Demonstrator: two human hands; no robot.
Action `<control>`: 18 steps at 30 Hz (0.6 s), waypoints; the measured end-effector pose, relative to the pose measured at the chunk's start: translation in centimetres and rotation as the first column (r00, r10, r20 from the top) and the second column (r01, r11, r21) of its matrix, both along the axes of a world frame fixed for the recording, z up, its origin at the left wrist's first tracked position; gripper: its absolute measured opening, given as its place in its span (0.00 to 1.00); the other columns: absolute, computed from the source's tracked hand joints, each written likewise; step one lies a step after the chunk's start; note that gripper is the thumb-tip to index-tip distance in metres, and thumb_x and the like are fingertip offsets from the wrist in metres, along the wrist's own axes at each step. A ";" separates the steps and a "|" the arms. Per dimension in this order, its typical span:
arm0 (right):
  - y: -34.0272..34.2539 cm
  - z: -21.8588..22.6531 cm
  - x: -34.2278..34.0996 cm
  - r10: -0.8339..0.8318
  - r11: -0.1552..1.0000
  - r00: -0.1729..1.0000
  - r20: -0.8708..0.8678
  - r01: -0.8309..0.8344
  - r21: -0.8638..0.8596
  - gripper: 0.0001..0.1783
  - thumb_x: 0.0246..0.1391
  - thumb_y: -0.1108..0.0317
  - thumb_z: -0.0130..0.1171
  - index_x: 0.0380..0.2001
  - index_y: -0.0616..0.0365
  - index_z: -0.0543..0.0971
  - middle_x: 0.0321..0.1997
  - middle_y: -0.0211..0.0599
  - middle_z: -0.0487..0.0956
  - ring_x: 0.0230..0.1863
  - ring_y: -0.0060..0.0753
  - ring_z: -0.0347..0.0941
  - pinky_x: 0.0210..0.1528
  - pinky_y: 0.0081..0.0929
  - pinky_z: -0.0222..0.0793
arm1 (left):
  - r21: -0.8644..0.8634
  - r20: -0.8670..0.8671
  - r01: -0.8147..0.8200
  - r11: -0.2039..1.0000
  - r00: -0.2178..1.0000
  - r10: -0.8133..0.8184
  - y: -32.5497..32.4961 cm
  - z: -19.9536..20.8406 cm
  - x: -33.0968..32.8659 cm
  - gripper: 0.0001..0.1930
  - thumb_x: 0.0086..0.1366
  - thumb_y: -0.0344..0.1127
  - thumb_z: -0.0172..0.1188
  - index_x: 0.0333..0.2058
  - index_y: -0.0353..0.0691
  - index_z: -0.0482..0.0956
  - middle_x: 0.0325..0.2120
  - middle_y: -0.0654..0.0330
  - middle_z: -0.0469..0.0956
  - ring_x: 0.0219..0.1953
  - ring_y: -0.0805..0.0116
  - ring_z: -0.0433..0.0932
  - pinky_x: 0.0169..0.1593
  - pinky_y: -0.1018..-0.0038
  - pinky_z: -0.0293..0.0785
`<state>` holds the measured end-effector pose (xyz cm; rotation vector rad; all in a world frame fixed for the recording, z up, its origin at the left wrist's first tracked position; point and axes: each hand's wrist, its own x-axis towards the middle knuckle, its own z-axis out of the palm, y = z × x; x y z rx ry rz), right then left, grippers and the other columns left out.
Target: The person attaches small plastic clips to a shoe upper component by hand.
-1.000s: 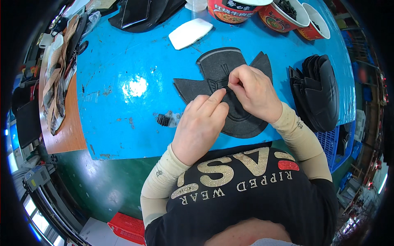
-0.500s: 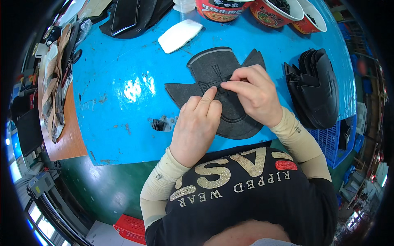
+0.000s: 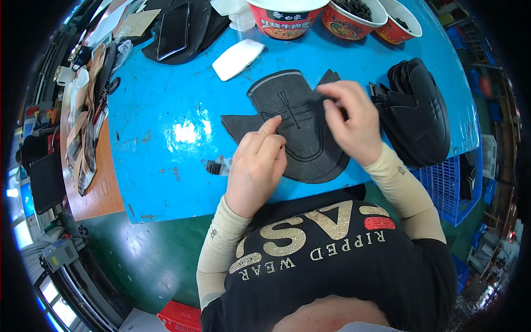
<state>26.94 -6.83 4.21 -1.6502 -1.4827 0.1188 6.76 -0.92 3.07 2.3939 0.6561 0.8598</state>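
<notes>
Near the centre of the frame, dark grey panel (image 3: 301, 145) lies flat on the blue worktop (image 3: 160, 188). Left hand (image 3: 254, 169): index finger extended, its tip at the panel's left half; other fingers curled, contents cannot be told. Right hand (image 3: 355, 127), over the panel's right side: thumb and index finger apart, nothing visible between them; contact unclear.

Handling, judged: best to pin the panel lightly beside the crossing dark lines (image 3: 297, 113), so the sheet does not slide, and to pinch low and square so nothing thin is dragged askew.

Materials: panel matt, felt-like, with pointed side wings, rounded lower end, curved ridge. Stack of moulded pieces (image 3: 426, 119), right: black, smoother, leather-like. White pad (image 3: 238, 60), upper centre: rounded oblong. Worktop glossy, scuffed.
</notes>
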 end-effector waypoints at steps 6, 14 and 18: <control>-2.9 -0.6 0.6 -0.070 0.982 0.958 0.279 0.116 -0.151 0.32 0.46 0.59 0.69 0.51 0.63 0.69 0.40 0.45 0.76 0.40 0.47 0.76 0.39 0.36 0.73 | -0.229 0.085 -0.093 0.969 0.990 0.115 -1.6 0.6 -1.7 0.10 0.50 0.18 0.60 0.31 0.36 0.75 0.44 0.48 0.78 0.32 0.56 0.77 0.38 0.68 0.73; -2.2 -1.4 0.8 -0.226 0.940 0.963 0.145 0.254 -0.227 0.36 0.41 0.55 0.72 0.51 0.62 0.70 0.39 0.43 0.77 0.39 0.42 0.77 0.38 0.34 0.73 | -0.229 0.070 -0.011 0.973 0.997 0.028 -3.3 0.3 -1.8 0.08 0.52 0.19 0.61 0.31 0.36 0.76 0.44 0.49 0.79 0.34 0.65 0.80 0.34 0.77 0.72; -1.8 -1.3 0.4 -0.297 0.934 0.948 -0.116 0.264 -0.240 0.27 0.43 0.62 0.71 0.45 0.61 0.74 0.34 0.39 0.78 0.31 0.36 0.77 0.32 0.31 0.72 | -0.261 0.070 0.011 0.965 0.998 0.008 -3.6 0.3 -1.3 0.08 0.52 0.18 0.60 0.31 0.35 0.76 0.44 0.48 0.79 0.40 0.59 0.80 0.41 0.74 0.74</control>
